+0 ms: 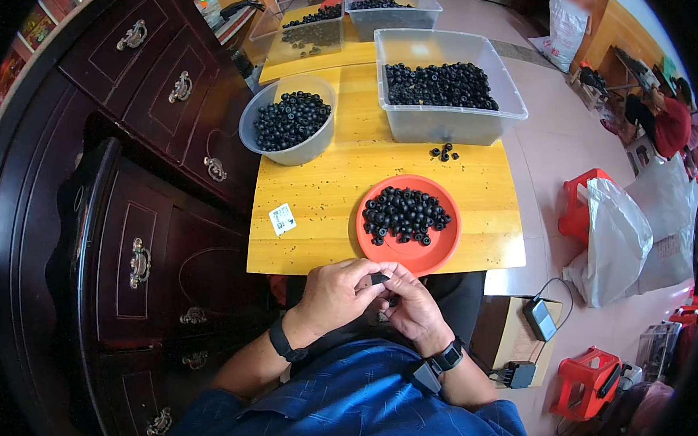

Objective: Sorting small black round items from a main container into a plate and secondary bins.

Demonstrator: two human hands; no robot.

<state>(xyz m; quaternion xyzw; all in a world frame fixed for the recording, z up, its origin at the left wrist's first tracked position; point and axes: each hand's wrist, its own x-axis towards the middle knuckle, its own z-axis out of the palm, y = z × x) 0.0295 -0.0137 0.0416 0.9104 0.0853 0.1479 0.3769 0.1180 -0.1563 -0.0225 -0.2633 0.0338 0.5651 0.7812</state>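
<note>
Just in front of the table's near edge, my two hands meet with their fingers closed. My left hand pinches a small black part at its fingertips. From the other side, the fingers of my right hand press against the same part. Something dark also shows in the curl of my right hand, too small to make out. Right beyond my hands lies an orange-red plate with a heap of small black ring-like parts on it.
On the yellow table stand a round clear tub and a large clear bin, both holding black parts. Several loose parts and a white label lie there. A dark wooden cabinet borders the left; red stools stand right.
</note>
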